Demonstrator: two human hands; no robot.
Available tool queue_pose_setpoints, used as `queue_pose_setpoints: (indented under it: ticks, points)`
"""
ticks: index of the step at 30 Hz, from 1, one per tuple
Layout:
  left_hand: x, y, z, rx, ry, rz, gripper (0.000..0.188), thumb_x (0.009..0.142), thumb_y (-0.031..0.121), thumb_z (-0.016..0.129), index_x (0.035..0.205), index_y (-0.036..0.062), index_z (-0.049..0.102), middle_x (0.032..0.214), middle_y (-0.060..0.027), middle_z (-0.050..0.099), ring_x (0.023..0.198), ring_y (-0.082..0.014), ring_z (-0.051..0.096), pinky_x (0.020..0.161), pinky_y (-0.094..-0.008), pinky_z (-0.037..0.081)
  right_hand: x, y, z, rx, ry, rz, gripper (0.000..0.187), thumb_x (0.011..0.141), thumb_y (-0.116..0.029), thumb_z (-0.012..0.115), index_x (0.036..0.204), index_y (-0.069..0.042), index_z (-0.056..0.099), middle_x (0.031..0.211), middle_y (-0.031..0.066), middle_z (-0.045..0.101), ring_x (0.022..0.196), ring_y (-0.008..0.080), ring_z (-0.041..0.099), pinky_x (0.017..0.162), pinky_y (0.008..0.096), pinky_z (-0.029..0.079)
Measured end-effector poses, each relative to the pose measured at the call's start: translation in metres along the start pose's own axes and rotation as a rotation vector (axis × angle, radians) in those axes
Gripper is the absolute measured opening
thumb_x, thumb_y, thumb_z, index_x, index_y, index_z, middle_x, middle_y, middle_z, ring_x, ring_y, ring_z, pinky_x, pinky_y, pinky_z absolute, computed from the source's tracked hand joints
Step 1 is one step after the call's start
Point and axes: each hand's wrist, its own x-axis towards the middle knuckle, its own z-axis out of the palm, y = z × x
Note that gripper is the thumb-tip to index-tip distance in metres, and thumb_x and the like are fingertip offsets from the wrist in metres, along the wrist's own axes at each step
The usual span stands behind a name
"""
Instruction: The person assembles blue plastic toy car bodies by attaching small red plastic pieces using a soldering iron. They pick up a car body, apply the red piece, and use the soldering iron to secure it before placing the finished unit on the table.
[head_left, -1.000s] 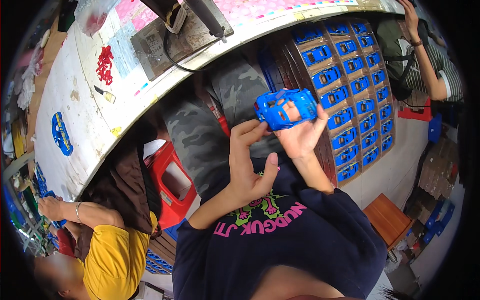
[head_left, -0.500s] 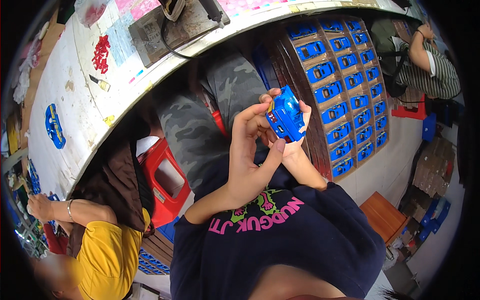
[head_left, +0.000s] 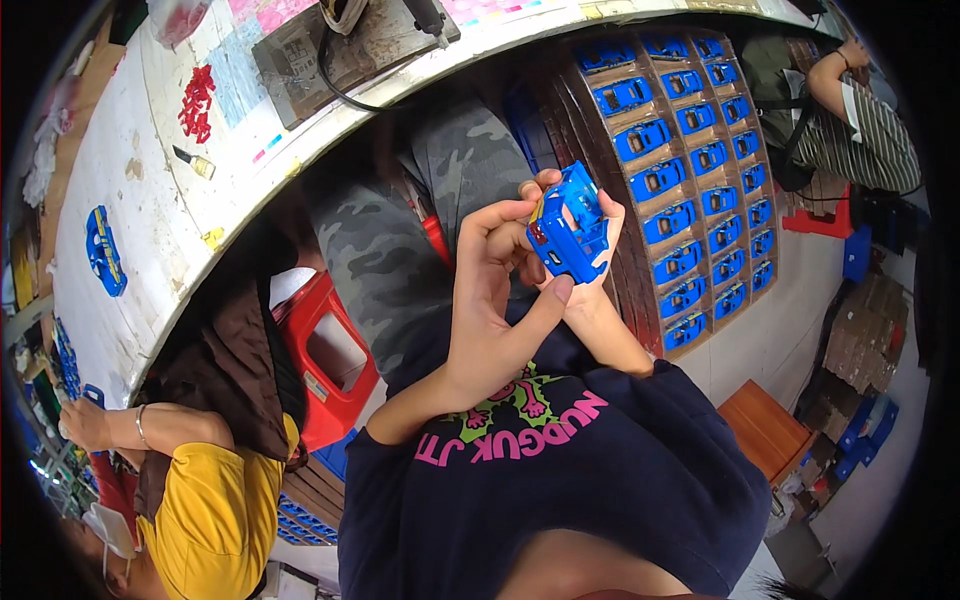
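Note:
Over my lap, between both hands, is a blue toy car body (head_left: pixel 575 232), tilted so that its hollow, open parts and a rear end with red lights show. My left hand (head_left: pixel 490 285) grips it from the left, with the thumb at its lower edge and fingers along its side. My right hand (head_left: pixel 597 290) holds it from the right, its fingers partly hidden behind the shell. Another blue car body (head_left: pixel 104 250) lies on the white table (head_left: pixel 130 200) at the left.
Stacked brown trays (head_left: pixel 652 205) with rows of blue car bodies stand at my right. Small red parts (head_left: pixel 197 103), a little bottle (head_left: pixel 195 162) and a metal plate (head_left: pixel 325 60) lie on the table. A co-worker in yellow (head_left: pixel 215 500) sits left, near a red stool (head_left: pixel 325 360).
The car body has turned slightly in my hands, so more of its open inside shows. Both hands keep hold of it. The co-worker's head has shifted a little.

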Motion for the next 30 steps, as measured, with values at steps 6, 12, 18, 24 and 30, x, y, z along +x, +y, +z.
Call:
queue_pose_setpoints:
  ticks: [6, 12, 18, 24, 30]
  points:
    - [0.0, -0.004, -0.004, -0.119, -0.039, -0.037, 0.048, 0.076, 0.0, 0.053, 0.118, 0.0007, 0.029, 0.113, -0.0122, 0.044, 0.107, -0.0165, 0.042, 0.091, -0.0291, 0.032, -0.002, 0.006, -0.001, 0.016, 0.078, -0.045, 0.05, 0.074, -0.049, 0.04, 0.097, -0.006, 0.045, 0.092, 0.0122, 0.049, 0.088, 0.0227, 0.051, 0.075, 0.0351, 0.046]
    - [-0.005, -0.008, -0.019, -0.042, -0.036, -0.084, 0.047, 0.08, 0.004, 0.052, 0.122, -0.0006, 0.031, 0.116, -0.0112, 0.044, 0.106, -0.0144, 0.043, 0.089, -0.0271, 0.033, -0.007, 0.012, -0.007, 0.004, 0.3, -0.119, 0.053, 0.074, -0.049, 0.042, 0.098, -0.003, 0.047, 0.097, 0.0128, 0.051, 0.093, 0.0241, 0.05, 0.081, 0.036, 0.042]
    - [-0.024, -0.003, -0.04, 0.775, 0.116, 0.181, 0.069, 0.063, 0.008, 0.068, 0.121, 0.0002, 0.031, 0.114, -0.0137, 0.037, 0.108, -0.0201, 0.039, 0.087, -0.0296, 0.034, -0.012, 0.035, -0.002, -0.072, 0.38, -0.031, 0.06, 0.075, -0.052, 0.04, 0.104, 0.0, 0.045, 0.107, 0.0143, 0.05, 0.098, 0.025, 0.048, 0.09, 0.0397, 0.036]
    - [-0.023, 0.005, -0.071, 0.367, 0.316, 0.426, 0.071, 0.064, 0.006, 0.069, 0.12, 0.001, 0.026, 0.113, -0.0165, 0.042, 0.107, -0.0243, 0.043, 0.093, -0.0357, 0.033, -0.024, 0.074, 0.001, -0.255, -0.119, 0.271, 0.068, 0.081, -0.052, 0.029, 0.127, -0.002, 0.028, 0.117, 0.0133, 0.043, 0.084, 0.017, 0.047, 0.067, 0.0277, 0.038]
    - [0.011, 0.129, -0.184, 0.732, 0.705, 0.385, 0.067, 0.073, 0.027, 0.062, 0.126, -0.0021, 0.033, 0.113, -0.0141, 0.046, 0.107, -0.0198, 0.043, 0.092, -0.0315, 0.032, -0.022, 0.075, -0.002, -0.625, -0.144, 0.4, 0.057, 0.084, -0.042, 0.031, 0.123, -0.001, 0.034, 0.111, 0.0136, 0.046, 0.073, 0.012, 0.045, 0.058, 0.0218, 0.034]
